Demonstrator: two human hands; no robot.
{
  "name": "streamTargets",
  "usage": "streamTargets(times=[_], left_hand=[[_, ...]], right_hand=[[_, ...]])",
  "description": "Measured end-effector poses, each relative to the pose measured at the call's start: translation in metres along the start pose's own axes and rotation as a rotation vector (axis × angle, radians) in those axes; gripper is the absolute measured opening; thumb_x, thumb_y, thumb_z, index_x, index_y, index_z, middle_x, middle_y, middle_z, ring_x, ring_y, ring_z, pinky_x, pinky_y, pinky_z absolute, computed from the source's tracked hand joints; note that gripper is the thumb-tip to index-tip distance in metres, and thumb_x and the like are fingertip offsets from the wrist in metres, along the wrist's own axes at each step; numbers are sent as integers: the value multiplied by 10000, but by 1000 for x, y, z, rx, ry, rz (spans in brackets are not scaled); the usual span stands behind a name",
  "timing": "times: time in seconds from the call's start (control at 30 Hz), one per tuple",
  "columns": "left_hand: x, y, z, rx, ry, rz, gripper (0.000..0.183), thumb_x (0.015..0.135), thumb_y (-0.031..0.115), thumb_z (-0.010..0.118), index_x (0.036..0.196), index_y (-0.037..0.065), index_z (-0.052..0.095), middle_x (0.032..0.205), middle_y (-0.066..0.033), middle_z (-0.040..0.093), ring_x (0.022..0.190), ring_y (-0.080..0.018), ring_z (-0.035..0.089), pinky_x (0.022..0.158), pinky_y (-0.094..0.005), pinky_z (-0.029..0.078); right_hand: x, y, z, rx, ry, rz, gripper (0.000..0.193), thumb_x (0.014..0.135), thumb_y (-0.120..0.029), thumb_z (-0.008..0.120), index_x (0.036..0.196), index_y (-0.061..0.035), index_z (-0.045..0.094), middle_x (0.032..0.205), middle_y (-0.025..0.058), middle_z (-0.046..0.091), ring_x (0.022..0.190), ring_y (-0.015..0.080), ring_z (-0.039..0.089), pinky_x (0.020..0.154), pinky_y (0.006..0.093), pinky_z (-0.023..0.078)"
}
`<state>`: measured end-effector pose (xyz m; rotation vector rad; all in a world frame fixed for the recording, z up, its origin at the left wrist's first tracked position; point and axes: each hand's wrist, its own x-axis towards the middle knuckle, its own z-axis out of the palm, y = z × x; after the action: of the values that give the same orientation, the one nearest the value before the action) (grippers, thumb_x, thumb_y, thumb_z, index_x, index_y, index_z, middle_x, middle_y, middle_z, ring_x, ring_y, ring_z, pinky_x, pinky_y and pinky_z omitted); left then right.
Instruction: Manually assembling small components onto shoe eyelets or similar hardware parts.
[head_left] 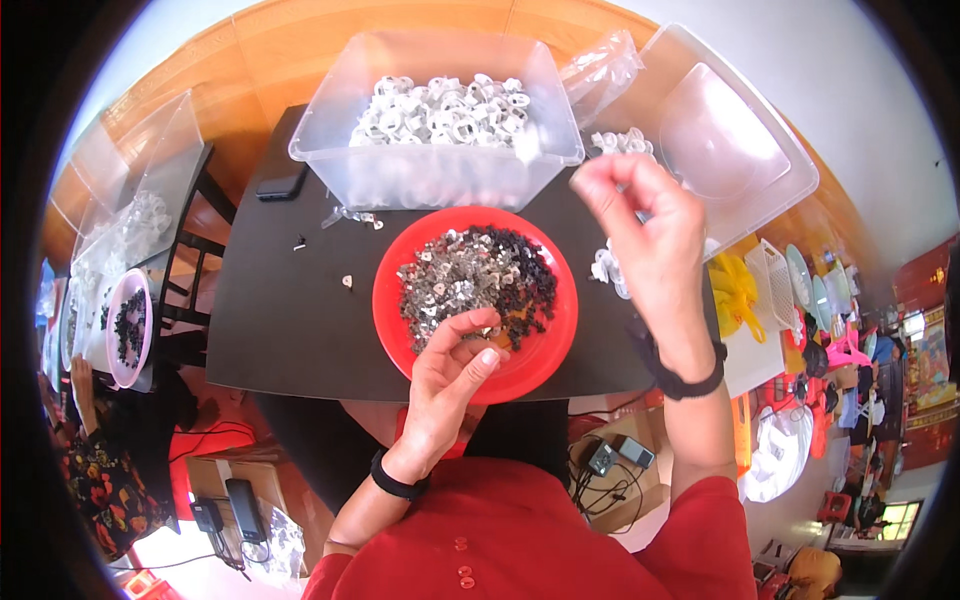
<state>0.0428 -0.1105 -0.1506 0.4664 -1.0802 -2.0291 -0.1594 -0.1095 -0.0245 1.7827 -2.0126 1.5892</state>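
Note:
A red plate [388, 335] lies on the dark table, heaped with small metal pieces [455, 280] on its left and small black pieces [530, 285] on its right. Over the plate's near edge, my left hand [445, 385] is curled, thumb near the bent fingers. Whatever is between them is too small to make out. My right hand [650, 215] is raised right of the clear plastic bin [440, 178], its thumb and fingers drawn together; what they hold, if anything, cannot be seen. White plastic parts [445, 112] fill the bin's bottom.
A translucent lid [720, 130] lies at the right, with white parts [625, 142] by it. A phone [282, 183] and a few loose metal pieces [347, 282] are on the table's left. Another person's hand [82, 385] is near a pink basin [128, 325]. A yellow bag [735, 290] is at right.

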Motion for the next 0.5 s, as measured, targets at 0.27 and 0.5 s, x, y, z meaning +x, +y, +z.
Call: streamTargets(times=[0.27, 0.5], left_hand=[[0, 4, -2, 3, -28, -42, 342, 943, 50, 578, 1274, 11, 499, 1060, -50, 612, 972, -124, 577, 932, -293, 446], [-1, 5, -5, 1, -85, -26, 334, 935, 61, 581, 1259, 14, 513, 1087, -68, 611, 1007, -129, 566, 920, -292, 438]], right_hand=[[-31, 62, -26, -259, -161, 286, 100, 819, -93, 705, 888, -29, 672, 731, 95, 664, 603, 173, 617, 569, 303, 474], [-68, 98, -27, -569, -373, 190, 203, 784, -50, 700, 984, -55, 665, 828, 124, 665, 703, 283, 647, 652, 372, 501]])
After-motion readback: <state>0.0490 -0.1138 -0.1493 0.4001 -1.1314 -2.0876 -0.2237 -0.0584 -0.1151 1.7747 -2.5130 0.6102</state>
